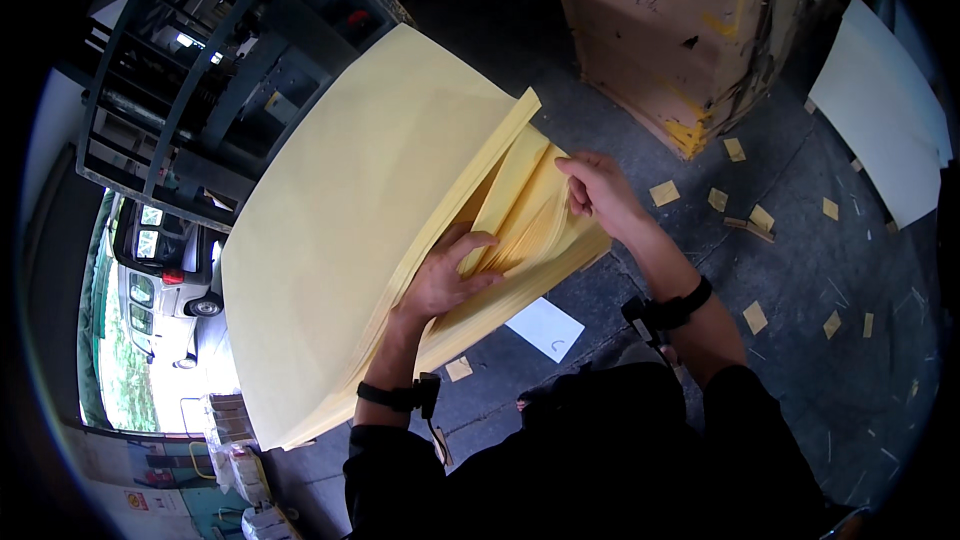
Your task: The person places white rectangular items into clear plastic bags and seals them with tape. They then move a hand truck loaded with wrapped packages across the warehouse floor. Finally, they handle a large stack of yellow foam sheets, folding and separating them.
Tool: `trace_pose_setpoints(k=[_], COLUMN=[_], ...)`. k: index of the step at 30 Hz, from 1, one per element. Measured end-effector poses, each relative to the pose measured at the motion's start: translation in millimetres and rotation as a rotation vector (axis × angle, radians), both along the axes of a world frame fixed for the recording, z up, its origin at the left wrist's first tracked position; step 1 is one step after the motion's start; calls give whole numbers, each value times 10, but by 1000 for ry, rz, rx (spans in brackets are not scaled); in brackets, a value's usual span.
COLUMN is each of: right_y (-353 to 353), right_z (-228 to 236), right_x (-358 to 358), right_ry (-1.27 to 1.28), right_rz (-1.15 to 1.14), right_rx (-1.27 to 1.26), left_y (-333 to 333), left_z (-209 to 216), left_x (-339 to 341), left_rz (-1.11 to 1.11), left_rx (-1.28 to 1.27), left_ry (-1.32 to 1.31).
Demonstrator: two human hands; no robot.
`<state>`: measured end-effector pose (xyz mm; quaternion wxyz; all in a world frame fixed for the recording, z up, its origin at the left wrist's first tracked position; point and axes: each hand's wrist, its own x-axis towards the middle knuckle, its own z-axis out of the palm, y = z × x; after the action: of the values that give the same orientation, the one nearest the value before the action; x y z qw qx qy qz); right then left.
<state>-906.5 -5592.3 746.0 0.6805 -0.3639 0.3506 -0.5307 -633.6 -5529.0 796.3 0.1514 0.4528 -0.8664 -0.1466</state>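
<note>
A large stack of pale yellow paper sheets (pixel 345 180) lies in front of me, its upper layers lifted apart from the lower ones along the near right side. My left hand (pixel 447 273) is inside that gap, fingers curved and apart, with the raised upper sheets resting against it. Towards the far right corner, my right hand (pixel 597 190) pinches the edge of some lower yellow sheets (pixel 530 202), which bow and fan out between both hands. How many sheets it grips is hidden. A black strap with a small device sits on each forearm.
A forklift (pixel 250 90) stands beyond the stack at left. At the far right is a worn brown block-like stack (pixel 670 30), with a white board (pixel 885 115) beyond it. A white sheet (pixel 546 328) and several yellow scraps (pixel 755 317) lie on the dark floor. A vehicle (pixel 165 280) shows outside.
</note>
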Motion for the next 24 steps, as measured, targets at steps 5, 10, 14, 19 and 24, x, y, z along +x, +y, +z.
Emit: trace_pose_setpoints(k=[5,10,14,19,24], right_y=[39,-8,17,28,49], right_z=[-32,-205,-4,24,-6], right_x=[-18,138,29,33,-3], right_ry=[-70,430,51,22,33], right_rz=[-25,-270,-38,-23,-45], right_rx=[-5,-294,-31,-26,-6], left_y=[29,19,3,31,34], left_z=[79,-31,18,-34,10], left_x=[-46,-51,-10,-43,-51], left_rz=[7,24,-30,-11,-3], left_rx=[-43,-186,27,-50,4], left_ry=[-21,19,11,3,20])
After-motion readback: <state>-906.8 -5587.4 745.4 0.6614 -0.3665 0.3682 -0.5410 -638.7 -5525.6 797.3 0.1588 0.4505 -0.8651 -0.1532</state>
